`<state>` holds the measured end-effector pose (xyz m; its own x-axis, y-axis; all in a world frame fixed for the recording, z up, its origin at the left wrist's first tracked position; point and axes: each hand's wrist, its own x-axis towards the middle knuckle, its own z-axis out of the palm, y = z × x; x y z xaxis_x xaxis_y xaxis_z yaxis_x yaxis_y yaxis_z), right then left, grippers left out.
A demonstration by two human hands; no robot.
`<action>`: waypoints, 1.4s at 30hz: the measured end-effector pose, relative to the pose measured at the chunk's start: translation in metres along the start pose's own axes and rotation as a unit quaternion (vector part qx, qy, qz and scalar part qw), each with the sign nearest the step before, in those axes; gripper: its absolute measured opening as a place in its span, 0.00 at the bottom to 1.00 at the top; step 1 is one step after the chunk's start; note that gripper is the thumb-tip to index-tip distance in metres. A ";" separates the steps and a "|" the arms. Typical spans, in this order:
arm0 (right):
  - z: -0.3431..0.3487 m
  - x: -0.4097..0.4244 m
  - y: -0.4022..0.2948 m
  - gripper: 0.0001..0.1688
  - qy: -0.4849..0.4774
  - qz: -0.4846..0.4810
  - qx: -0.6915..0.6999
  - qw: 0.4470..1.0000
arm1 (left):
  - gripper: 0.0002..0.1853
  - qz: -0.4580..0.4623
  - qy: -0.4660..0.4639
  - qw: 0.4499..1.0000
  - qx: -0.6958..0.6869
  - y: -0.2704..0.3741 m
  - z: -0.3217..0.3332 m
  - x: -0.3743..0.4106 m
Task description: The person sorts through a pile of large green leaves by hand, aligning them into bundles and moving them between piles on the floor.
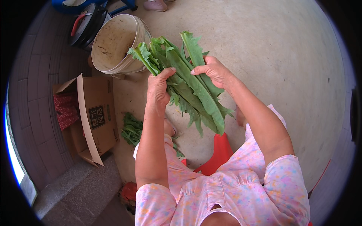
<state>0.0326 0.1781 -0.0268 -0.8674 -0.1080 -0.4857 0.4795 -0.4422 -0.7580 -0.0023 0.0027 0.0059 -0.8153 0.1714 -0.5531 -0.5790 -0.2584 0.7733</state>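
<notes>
A bunch of long green leaves with jagged edges point(183, 82) spans the space between my hands, above the floor. My left hand point(159, 86) grips the bunch from the left, its thumb lying across the leaves. On the right side, my right hand point(212, 70) is closed around the leaves too, thumb on top. The cut stem ends point up and away from me, and the leaf tips hang towards my knees. The fingers under the bunch are mostly hidden.
More green leaves point(132, 128) lie on the concrete floor point(271, 62) beside my left foot. An open cardboard box point(97, 113) stands at left, a dirty white bucket point(113, 45) beyond it. Part of a red plastic stool point(215, 155) shows beneath me. A pink shoe point(155, 5) is at the top.
</notes>
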 end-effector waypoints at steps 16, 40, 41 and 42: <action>0.001 0.001 0.000 0.22 -0.072 -0.019 0.109 0.991 | 0.15 -0.041 -0.020 0.994 -0.097 0.000 -0.014 0.007; 0.004 0.002 0.007 0.22 -0.073 -0.015 -0.002 0.997 | 0.12 -0.011 -0.086 0.996 -0.036 0.001 -0.001 -0.005; 0.004 0.003 0.009 0.21 -0.071 -0.027 -0.004 0.997 | 0.12 -0.004 -0.086 0.996 -0.035 0.001 -0.002 -0.005; 0.005 0.004 0.009 0.20 -0.068 -0.038 -0.006 0.997 | 0.11 -0.005 -0.084 0.996 -0.029 0.002 -0.002 -0.004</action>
<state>0.0331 0.1694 -0.0333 -0.9108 -0.1956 -0.3636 0.4129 -0.4435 -0.7955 -0.0001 -0.0010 0.0094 -0.8020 0.3307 -0.4975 -0.5902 -0.3098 0.7454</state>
